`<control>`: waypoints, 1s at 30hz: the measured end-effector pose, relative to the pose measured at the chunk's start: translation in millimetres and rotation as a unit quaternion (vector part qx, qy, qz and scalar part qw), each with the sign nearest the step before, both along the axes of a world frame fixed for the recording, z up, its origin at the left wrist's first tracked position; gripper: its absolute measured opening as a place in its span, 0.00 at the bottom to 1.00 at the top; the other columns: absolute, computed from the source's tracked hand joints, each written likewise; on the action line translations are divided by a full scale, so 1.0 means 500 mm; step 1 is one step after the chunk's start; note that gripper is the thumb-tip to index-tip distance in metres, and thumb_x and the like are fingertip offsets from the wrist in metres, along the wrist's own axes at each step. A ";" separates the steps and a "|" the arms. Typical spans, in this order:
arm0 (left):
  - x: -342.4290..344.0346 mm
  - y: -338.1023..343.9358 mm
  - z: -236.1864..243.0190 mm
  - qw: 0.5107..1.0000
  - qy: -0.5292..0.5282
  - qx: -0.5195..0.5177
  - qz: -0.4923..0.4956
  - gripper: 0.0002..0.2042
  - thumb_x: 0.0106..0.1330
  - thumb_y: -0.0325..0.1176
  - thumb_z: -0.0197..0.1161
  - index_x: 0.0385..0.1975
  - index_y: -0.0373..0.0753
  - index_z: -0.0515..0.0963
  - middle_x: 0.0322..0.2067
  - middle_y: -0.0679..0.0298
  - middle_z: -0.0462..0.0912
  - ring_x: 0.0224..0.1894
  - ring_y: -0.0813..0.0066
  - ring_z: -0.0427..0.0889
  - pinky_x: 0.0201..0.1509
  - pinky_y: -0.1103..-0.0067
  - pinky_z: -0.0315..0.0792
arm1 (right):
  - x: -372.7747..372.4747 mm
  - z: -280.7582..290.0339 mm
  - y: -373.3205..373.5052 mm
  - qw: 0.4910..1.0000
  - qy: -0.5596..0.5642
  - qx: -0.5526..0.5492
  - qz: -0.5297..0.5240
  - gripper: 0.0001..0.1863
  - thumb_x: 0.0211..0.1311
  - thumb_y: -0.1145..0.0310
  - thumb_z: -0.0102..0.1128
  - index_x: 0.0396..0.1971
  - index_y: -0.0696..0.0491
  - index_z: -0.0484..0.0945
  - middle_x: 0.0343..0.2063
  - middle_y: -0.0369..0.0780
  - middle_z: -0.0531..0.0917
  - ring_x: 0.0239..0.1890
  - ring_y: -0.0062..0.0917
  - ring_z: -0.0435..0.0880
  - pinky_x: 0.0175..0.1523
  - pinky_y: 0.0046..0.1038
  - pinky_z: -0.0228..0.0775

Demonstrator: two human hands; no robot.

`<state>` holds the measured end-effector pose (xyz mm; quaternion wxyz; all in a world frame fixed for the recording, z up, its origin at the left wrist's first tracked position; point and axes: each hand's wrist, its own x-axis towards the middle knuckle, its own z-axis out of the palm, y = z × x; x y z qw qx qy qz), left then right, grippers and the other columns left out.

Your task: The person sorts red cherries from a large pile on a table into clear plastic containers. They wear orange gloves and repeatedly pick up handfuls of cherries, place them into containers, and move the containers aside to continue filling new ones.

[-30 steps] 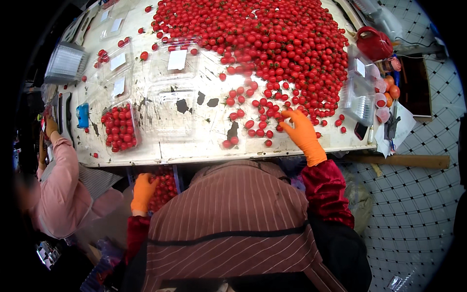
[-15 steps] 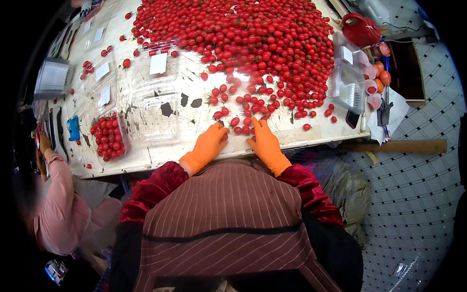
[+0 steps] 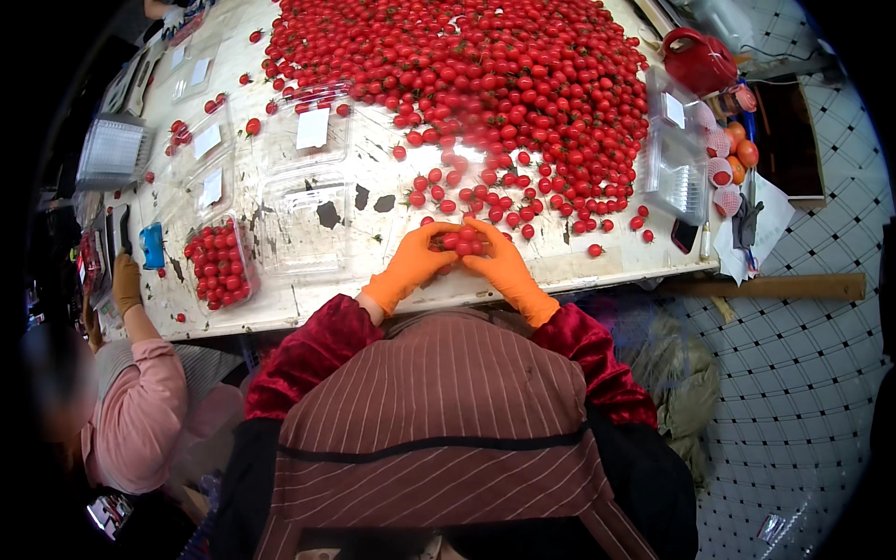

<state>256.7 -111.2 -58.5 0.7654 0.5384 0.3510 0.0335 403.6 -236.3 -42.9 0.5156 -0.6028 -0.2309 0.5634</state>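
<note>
My left hand [image 3: 411, 266] and my right hand [image 3: 509, 273], both in orange gloves, are cupped toward each other near the table's front edge. Between them they gather several red cherry tomatoes [image 3: 464, 242], with fingers curled round the cluster. Just beyond my fingertips lie loose cherry tomatoes [image 3: 479, 192], trailing off a large heap [image 3: 485, 70] that covers the far middle of the table. To the left of my hands, an open see-through plastic box [image 3: 303, 229] lies on the white tabletop. Further left is a similar box filled with cherry tomatoes [image 3: 220, 266].
Stacked plastic boxes [image 3: 113, 152] stand at the left; more boxes [image 3: 678, 168] lie right of the heap. A red jug [image 3: 698, 61], larger tomatoes [image 3: 746, 153] and a phone [image 3: 684, 236] line the right edge. A co-worker in a pink sleeve [image 3: 149, 406] works at the left, near a blue object [image 3: 151, 245].
My hands have closed in around a cluster of cherry tomatoes that lay loose between them. At the left, the co-worker's gloved hand has moved onto the table edge.
</note>
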 end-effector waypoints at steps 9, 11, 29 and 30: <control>-0.094 0.041 0.089 0.993 -0.008 0.048 0.103 0.22 0.63 0.23 0.63 0.58 0.35 0.73 0.44 0.63 0.81 0.39 0.79 0.80 0.35 0.83 0.76 | -0.047 0.069 0.105 0.993 0.035 0.056 0.097 0.29 0.61 0.77 0.55 0.65 0.53 0.66 0.50 0.40 0.77 0.51 0.23 0.77 0.51 0.24 0.74; -0.143 0.072 0.108 0.987 0.004 0.082 0.141 0.22 0.63 0.23 0.62 0.58 0.35 0.73 0.43 0.63 0.81 0.38 0.79 0.80 0.34 0.83 0.76 | -0.085 0.095 0.157 0.989 0.031 0.073 0.122 0.29 0.61 0.77 0.55 0.64 0.53 0.66 0.49 0.40 0.78 0.50 0.23 0.78 0.50 0.24 0.73; -0.214 0.172 0.144 0.875 0.121 0.437 0.168 0.18 0.61 0.26 0.65 0.52 0.41 0.78 0.57 0.61 0.74 0.55 0.71 0.74 0.50 0.78 0.74 | 0.065 -0.021 0.191 0.839 -0.529 0.118 0.040 0.28 0.54 0.68 0.61 0.58 0.52 0.72 0.57 0.46 0.73 0.56 0.39 0.73 0.61 0.38 0.63; -0.178 0.159 0.136 0.887 0.090 0.436 0.126 0.20 0.59 0.26 0.66 0.53 0.41 0.77 0.57 0.60 0.74 0.55 0.68 0.74 0.51 0.76 0.74 | 0.074 -0.029 0.164 0.800 -0.590 0.097 0.053 0.29 0.54 0.67 0.62 0.59 0.52 0.71 0.59 0.45 0.71 0.60 0.41 0.69 0.64 0.41 0.60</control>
